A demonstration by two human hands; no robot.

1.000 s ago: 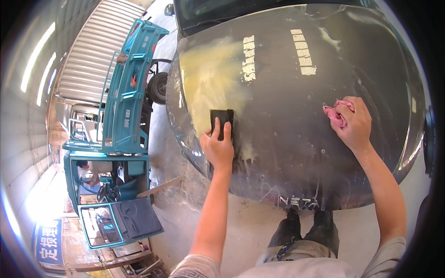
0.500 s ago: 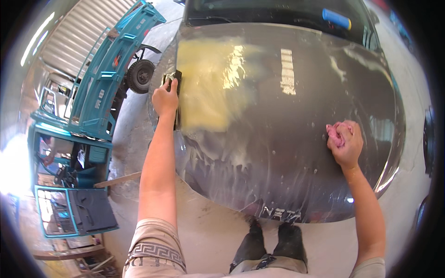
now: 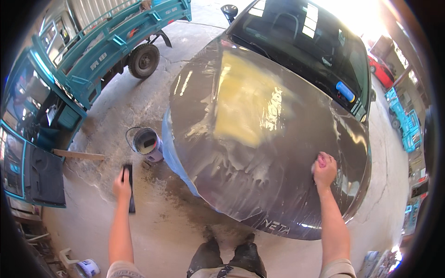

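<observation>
My left hand (image 3: 121, 187) is closed around a long black sanding block (image 3: 132, 199), held over the floor to the left of the car. In my right hand (image 3: 326, 173) is a crumpled pink cloth (image 3: 321, 160), squeezed in the fingers at the right part of the dark car hood (image 3: 296, 199). Whether the cloth touches the hood is hard to see. The hood is wet, with whitish streaks running toward its front edge. A yellow patch (image 3: 241, 99) covers its far left part. Below my left hand's far side stands a bucket (image 3: 157, 150) with a dark object in it.
Blue sheeting (image 3: 174, 155) hangs along the hood's left edge. A blue roll-shaped object (image 3: 344, 91) lies by the windshield (image 3: 296, 41). On the left stands a teal cargo tricycle (image 3: 109, 53) with its door open and a wooden board (image 3: 79, 154) beside it. A white bucket (image 3: 87, 268) sits lower left.
My left hand has come off the hood's left edge with the sanding block and swung out over the floor. The view has turned, bringing the bucket into sight. My right hand still grips the cloth.
</observation>
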